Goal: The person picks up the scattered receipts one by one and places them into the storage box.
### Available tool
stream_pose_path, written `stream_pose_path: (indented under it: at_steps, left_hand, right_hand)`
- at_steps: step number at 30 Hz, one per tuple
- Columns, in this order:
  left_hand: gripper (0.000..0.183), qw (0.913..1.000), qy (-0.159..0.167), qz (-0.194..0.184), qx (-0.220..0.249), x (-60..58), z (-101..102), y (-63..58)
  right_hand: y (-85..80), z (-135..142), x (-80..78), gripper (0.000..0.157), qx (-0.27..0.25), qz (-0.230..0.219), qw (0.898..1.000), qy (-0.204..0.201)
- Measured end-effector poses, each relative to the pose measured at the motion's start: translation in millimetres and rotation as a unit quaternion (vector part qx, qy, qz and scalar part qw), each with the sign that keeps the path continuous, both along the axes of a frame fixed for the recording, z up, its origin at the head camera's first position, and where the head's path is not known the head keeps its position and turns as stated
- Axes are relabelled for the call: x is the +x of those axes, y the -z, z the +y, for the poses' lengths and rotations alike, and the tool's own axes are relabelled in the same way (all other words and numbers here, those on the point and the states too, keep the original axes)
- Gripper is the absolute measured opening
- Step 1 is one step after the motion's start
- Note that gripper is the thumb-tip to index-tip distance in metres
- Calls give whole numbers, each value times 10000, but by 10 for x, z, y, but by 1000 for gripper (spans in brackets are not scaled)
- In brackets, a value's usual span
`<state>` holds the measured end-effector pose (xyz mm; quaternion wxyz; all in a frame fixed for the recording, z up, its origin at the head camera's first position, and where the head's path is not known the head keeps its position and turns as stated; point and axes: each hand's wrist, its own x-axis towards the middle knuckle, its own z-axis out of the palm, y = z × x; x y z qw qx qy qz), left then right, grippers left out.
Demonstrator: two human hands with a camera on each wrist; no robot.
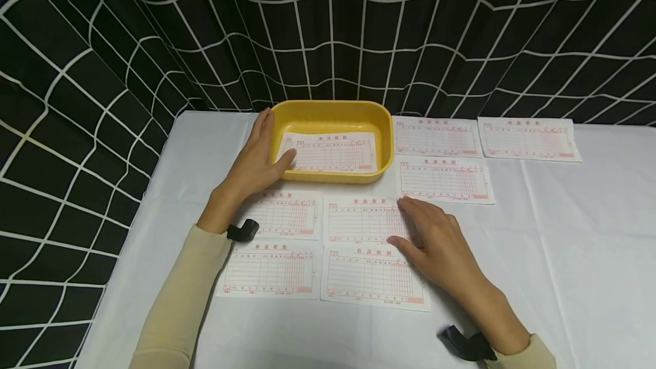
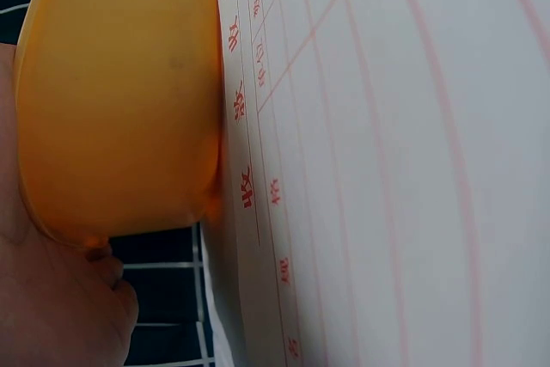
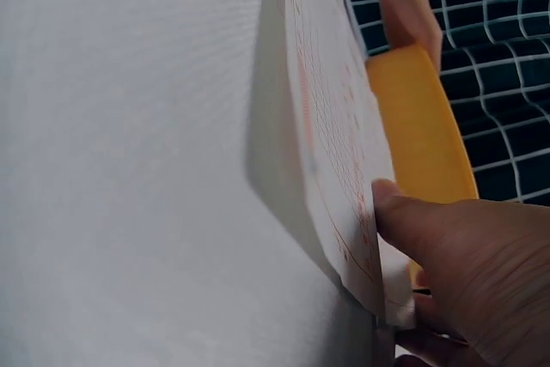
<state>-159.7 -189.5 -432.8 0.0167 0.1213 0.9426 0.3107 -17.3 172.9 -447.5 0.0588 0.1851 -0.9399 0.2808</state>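
Note:
A yellow plastic basin (image 1: 333,177) stands near the back of the table, with printed receipt slips (image 1: 335,155) inside. My left hand (image 1: 253,158) holds its left end, thumb over the front rim and fingers along the outer side; in the left wrist view the fingers are partly hidden behind the basin (image 2: 120,100). In front of the basin lies a receipt slip (image 1: 361,221). At its right edge rests my right hand (image 1: 443,244), thumb and fingertips apart and touching the paper. The right wrist view shows the thumb on the slip's edge, other fingers partly hidden.
More receipt slips lie flat nearby: one at front right (image 1: 374,278), one at front left (image 1: 269,272), and one (image 1: 282,215) partly under my left wrist. Right of the basin are further slips (image 1: 443,180). A black grid-patterned curtain (image 1: 348,33) borders the white tablecloth (image 1: 574,232).

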Motion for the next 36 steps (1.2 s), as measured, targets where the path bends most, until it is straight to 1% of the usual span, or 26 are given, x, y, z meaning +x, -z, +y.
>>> stream_pose_path:
  at_steps: [4,10,16,20,26,31,36]
  left_hand:
    - [97,10000,-8,-24,-12,-1,1,7]
    - [97,10000,-16,-29,-6,6,-6,-9]
    - [97,10000,-13,-26,-4,5,-14,-11]
    - [96,10000,11,-15,13,2,-6,-5]
    - [96,10000,32,-26,17,8,2,-1]
    - [96,10000,26,-2,-2,5,-3,-8]
    - [96,10000,19,-2,9,-3,-6,2]
  right_hand:
    - [10,-7,-4,68,-222,1,9997,49]
    - [5,-45,-22,61,-593,-321,9973,295]
    - [-35,-36,-51,45,-710,-409,9956,464]
    - [-66,-2,-64,34,-771,-664,9931,576]
    - [-114,81,-104,28,-869,-1042,9883,690]
    - [-165,143,-134,20,-1017,-1231,9842,762]
    - [-233,189,-154,18,-1022,-1204,9836,871]
